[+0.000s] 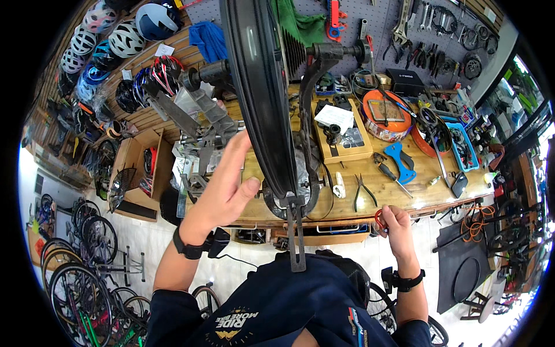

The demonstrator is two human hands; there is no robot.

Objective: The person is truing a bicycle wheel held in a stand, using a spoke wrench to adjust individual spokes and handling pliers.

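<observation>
Left hand (224, 195) beside wheel (263, 110), right (396, 223) gripping tool (378, 217)

In front of you stretches a wooden workbench (425, 198), its right half carrying a shallow yellowish box (363, 151), a round orange tin (399, 122), a blue tray (469, 167), a blue-handled tool (398, 157), a screwdriver (385, 169) and, nearer you, slim pliers (368, 192).

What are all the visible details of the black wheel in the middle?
The black wheel stands upright, seen nearly edge-on, cut off by the picture's top. It looks smooth and slightly glossy outside; dark cogs sit at its right side. A dark metal stand holds it over the wooden bench. The left hand is close beside it; contact is unclear.
</observation>
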